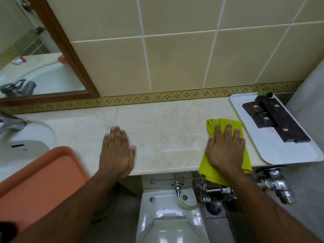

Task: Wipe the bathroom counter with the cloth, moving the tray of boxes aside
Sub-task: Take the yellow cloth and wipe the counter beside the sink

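A beige stone counter (166, 130) runs along the tiled wall. My right hand (226, 146) presses flat on a yellow-green cloth (208, 168) at the counter's right part, and the cloth hangs a little over the front edge. Beside the cloth, at the far right, stands a white tray (273, 149) holding several dark boxes (273, 118) and a small green-capped bottle (263, 94). My left hand (116, 149) lies palm down on the bare counter near the middle, fingers spread, holding nothing.
A white sink (22, 144) with a chrome tap (10, 122) sits at the left, with an orange tray (40, 179) over its front. A wood-framed mirror (43, 50) hangs above. Below the counter are a toilet (168, 218), chrome valves (277, 183) and a floor drain (214, 206).
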`<state>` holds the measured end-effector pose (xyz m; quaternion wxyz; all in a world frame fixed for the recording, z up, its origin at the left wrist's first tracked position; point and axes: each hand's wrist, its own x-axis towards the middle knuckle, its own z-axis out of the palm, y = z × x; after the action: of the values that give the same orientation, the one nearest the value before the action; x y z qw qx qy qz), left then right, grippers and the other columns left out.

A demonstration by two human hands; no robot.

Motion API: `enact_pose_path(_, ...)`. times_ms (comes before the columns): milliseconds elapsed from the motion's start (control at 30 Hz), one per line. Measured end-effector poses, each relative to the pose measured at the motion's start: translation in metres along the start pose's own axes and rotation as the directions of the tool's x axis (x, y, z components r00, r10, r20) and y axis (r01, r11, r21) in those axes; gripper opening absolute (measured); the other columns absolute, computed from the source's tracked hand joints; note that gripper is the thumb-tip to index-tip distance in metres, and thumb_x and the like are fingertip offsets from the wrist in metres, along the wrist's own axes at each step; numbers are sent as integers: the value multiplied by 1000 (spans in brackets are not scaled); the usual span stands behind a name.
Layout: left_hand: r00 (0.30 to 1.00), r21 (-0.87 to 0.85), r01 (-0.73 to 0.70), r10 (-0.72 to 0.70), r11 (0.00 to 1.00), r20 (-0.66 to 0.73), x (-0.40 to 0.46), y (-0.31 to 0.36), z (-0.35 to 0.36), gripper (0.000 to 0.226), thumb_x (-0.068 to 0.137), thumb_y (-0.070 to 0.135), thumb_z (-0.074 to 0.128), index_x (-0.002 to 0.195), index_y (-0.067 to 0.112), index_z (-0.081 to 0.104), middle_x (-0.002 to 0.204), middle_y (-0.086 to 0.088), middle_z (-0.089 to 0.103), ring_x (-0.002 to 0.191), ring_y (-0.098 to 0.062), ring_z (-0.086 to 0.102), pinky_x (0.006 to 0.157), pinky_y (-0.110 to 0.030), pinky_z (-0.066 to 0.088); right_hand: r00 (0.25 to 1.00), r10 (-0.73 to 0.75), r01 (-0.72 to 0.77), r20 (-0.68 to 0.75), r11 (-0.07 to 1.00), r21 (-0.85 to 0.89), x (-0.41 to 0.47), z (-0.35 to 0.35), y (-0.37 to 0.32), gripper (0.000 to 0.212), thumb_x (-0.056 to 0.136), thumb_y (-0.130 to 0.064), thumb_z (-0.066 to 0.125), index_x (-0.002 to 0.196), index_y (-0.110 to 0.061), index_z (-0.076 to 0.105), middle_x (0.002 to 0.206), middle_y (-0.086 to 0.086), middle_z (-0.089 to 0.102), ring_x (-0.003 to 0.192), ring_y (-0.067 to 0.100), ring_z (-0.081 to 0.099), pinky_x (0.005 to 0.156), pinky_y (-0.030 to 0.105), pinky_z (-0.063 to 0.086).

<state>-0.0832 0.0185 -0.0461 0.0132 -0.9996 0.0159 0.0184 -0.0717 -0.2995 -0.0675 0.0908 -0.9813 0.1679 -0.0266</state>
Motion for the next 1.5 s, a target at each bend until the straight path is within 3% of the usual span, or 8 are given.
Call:
enact_pose_path(267, 955, -184, 248, -272, 951, -116, -54, -103, -15, 69, 97, 44, 12, 148, -1, 16, 159, -25, 13, 148, -35, 9, 121, -49, 7, 999, -20, 20, 44, 1000, -11, -32, 16, -97, 62, 96, -45, 35, 151, -17, 30, 161, 18, 21, 146, 45, 14, 116, 58, 16)
enact_pose_path(600, 939, -206, 292, -321, 934, -127, -66, -128, 20, 68, 94, 36, 13, 145, -8, 27, 155, -28, 23, 147, -37, 15, 122, -47, 6, 952, -293, 293, 93, 956, 21, -42, 46, -244, 64, 95, -47, 31, 152, -19, 27, 163, 16, 17, 148, 44, 10, 117, 59, 10)
enact_pose_path(733, 941, -186, 282, -310, 941, -139, -65, -127, 21, 67, 94, 34, 17, 141, -10, 33, 152, -31, 29, 145, -40, 21, 121, -50, 13, 862, -498, 494, 93, 867, 66, -71, 57, -293, 63, 95, -47, 30, 153, -21, 26, 164, 14, 16, 149, 41, 9, 118, 57, 8)
enact_pose_path(1000, 944, -179, 278, -303, 944, -131, -65, -125, 15, 69, 92, 33, 15, 140, -12, 34, 151, -33, 29, 144, -42, 22, 120, -51, 13, 569, -813, 801, 127, 582, 139, -99, 60, -298, 57, 99, -44, 25, 154, -26, 21, 165, 7, 16, 151, 34, 7, 120, 54, 8)
enact_pose_path(1133, 954, -172, 253, -275, 952, -122, -64, -125, 12, 68, 92, 33, 17, 138, -14, 36, 148, -36, 31, 141, -45, 26, 118, -54, 17, 618, -776, 670, 125, 603, 434, -96, 46, -293, 56, 100, -30, 37, 154, -26, 23, 159, 5, 33, 150, 26, 18, 122, 44, 12)
enact_pose_path(1233, 956, -154, 257, -275, 954, -105, -67, -125, 10, 70, 90, 34, 18, 137, -15, 35, 146, -38, 32, 140, -47, 27, 118, -55, 17, 725, -661, 275, 192, 534, 800, -96, 24, -281, 40, 98, -18, 51, 138, -17, 55, 143, 6, 56, 137, 19, 45, 112, 25, 28)
enact_pose_path(1333, 967, -85, 234, -241, 968, -78, -70, -125, 4, 71, 89, 34, 20, 133, -18, 38, 139, -42, 39, 133, -52, 34, 114, -59, 21, 753, -636, 226, 169, 491, 841, -104, 7, -243, 27, 91, -26, 61, 113, -18, 73, 118, 5, 73, 111, 14, 64, 94, 25, 46)
enact_pose_path(1500, 975, 77, 219, -216, 973, -46, -63, -116, -16, 72, 91, 39, 13, 127, -18, 40, 131, -43, 41, 126, -54, 34, 109, -63, 22, 807, -556, 121, 198, 483, 867, -103, -16, -140, 19, 85, -35, 62, 88, -21, 75, 84, 1, 78, 78, 8, 72, 79, 39, 59)
